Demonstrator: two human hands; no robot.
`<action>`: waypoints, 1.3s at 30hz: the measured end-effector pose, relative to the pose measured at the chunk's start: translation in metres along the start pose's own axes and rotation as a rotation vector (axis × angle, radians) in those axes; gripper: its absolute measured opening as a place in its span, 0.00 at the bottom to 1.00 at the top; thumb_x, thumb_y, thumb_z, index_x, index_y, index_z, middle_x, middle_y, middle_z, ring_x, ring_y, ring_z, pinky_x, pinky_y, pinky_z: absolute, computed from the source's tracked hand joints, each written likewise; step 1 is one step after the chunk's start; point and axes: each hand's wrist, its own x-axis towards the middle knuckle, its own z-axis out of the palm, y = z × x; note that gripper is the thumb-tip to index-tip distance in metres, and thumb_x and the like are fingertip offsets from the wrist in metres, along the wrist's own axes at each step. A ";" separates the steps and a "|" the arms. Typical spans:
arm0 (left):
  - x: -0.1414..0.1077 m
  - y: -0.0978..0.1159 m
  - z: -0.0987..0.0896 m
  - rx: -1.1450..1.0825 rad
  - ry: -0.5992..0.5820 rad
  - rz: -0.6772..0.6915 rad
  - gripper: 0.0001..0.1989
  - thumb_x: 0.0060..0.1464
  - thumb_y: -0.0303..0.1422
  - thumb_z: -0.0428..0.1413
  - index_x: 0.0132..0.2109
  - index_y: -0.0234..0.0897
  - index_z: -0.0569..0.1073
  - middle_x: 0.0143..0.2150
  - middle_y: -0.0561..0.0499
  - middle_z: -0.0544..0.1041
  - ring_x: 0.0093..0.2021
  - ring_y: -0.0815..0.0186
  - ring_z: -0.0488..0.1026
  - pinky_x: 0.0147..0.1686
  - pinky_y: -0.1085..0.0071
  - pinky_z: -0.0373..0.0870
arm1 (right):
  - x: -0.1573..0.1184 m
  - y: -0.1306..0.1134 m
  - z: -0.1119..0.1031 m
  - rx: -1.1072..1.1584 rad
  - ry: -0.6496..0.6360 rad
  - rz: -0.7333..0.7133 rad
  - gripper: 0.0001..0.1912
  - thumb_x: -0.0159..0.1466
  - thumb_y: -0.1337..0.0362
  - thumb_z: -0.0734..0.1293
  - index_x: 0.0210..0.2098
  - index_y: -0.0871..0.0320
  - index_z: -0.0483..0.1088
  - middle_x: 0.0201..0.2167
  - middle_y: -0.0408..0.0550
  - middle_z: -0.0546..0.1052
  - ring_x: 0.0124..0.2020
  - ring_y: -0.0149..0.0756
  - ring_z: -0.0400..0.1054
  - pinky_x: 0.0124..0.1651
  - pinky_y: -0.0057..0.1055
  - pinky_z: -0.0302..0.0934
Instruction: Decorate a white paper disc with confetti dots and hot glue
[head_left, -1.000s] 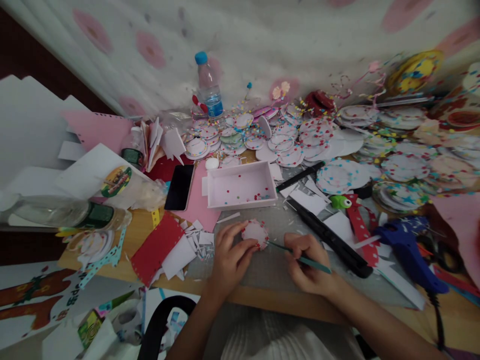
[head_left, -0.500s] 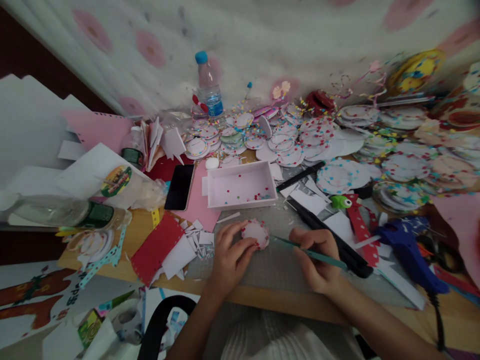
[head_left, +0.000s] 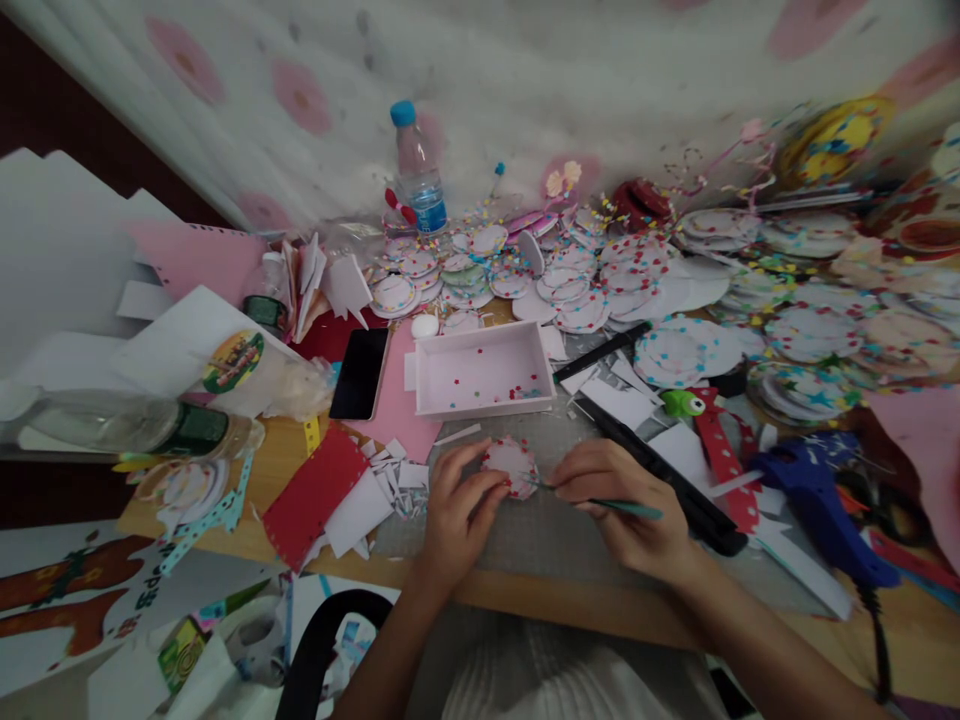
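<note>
Between my two hands lies a small round white disc (head_left: 510,466) with red bits along its edge, on the grey mat. My left hand (head_left: 459,510) pinches the disc's left and lower edge with thumb and fingers. A thin green pointed tool (head_left: 626,508) is held in my right hand (head_left: 626,500), its tip at the disc's lower right edge. Whether the tip carries a bit is too small to tell. Just behind the disc stands a white open box (head_left: 484,372) with a few red and blue bits inside.
A black phone (head_left: 360,374) and red card (head_left: 315,497) lie to the left. Many decorated discs (head_left: 562,285) are piled behind the box, near a water bottle (head_left: 420,175). On the right are black bars (head_left: 660,475) and a blue glue gun (head_left: 817,500).
My right hand has moved left and changed its hold on the green tool, bringing the tip onto the disc's edge. My left hand has barely moved.
</note>
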 end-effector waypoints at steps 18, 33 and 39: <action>0.001 0.001 -0.001 -0.021 -0.029 -0.005 0.06 0.59 0.25 0.55 0.42 0.38 0.74 0.55 0.45 0.69 0.55 0.60 0.66 0.53 0.59 0.65 | -0.002 0.003 -0.001 -0.115 -0.091 -0.132 0.12 0.64 0.71 0.59 0.44 0.57 0.69 0.35 0.52 0.80 0.39 0.39 0.73 0.43 0.41 0.65; -0.001 0.000 0.000 -0.020 -0.041 0.007 0.06 0.58 0.25 0.56 0.42 0.39 0.74 0.55 0.45 0.69 0.55 0.59 0.66 0.54 0.59 0.65 | -0.005 0.001 0.000 -0.134 -0.056 -0.090 0.16 0.58 0.77 0.60 0.42 0.58 0.71 0.35 0.51 0.80 0.35 0.38 0.73 0.41 0.40 0.64; -0.001 -0.001 0.001 -0.024 -0.026 0.007 0.07 0.58 0.25 0.57 0.43 0.39 0.74 0.55 0.45 0.69 0.55 0.59 0.66 0.53 0.59 0.66 | -0.001 -0.003 0.000 -0.037 0.135 -0.003 0.13 0.59 0.73 0.64 0.43 0.57 0.72 0.32 0.50 0.78 0.32 0.39 0.70 0.36 0.40 0.64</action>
